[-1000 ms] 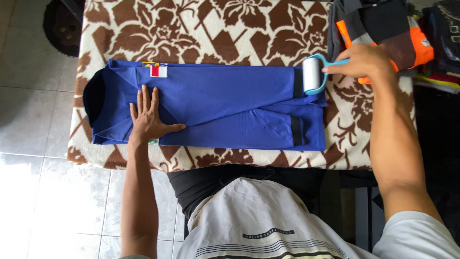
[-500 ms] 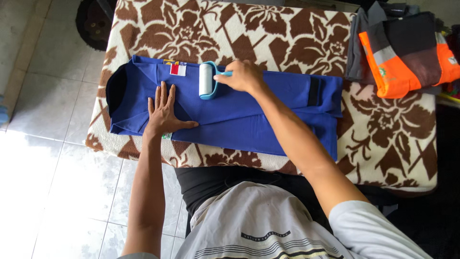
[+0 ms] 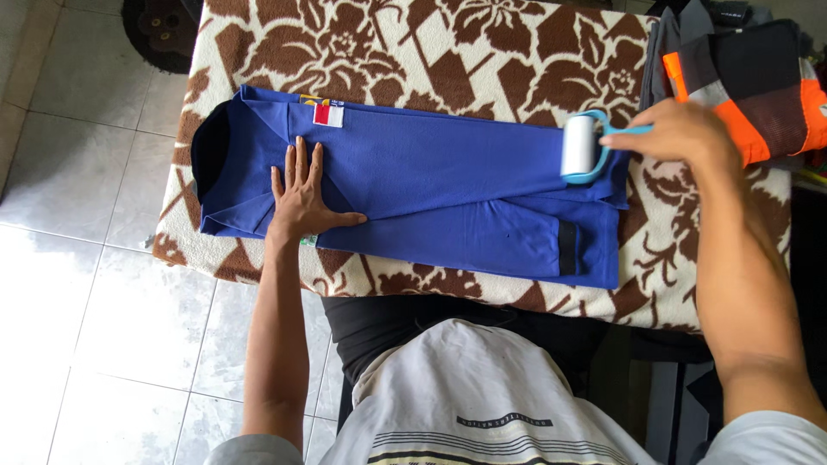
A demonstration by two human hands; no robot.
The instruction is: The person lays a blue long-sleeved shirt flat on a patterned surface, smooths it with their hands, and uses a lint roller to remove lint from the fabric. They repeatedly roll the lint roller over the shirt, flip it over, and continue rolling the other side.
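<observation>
My left hand (image 3: 303,196) lies flat, fingers spread, on a folded blue shirt (image 3: 448,194) stretched across the brown-and-cream flowered surface (image 3: 448,52). My right hand (image 3: 685,133) grips the handle of a lint roller (image 3: 581,146), pressed to the shirt's far right end, beside folded orange-and-dark clothes (image 3: 741,77).

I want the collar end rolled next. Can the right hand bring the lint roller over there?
Probably yes: the right hand holds the lint roller at the shirt's far end, and only the flat left hand lies near the collar.
</observation>
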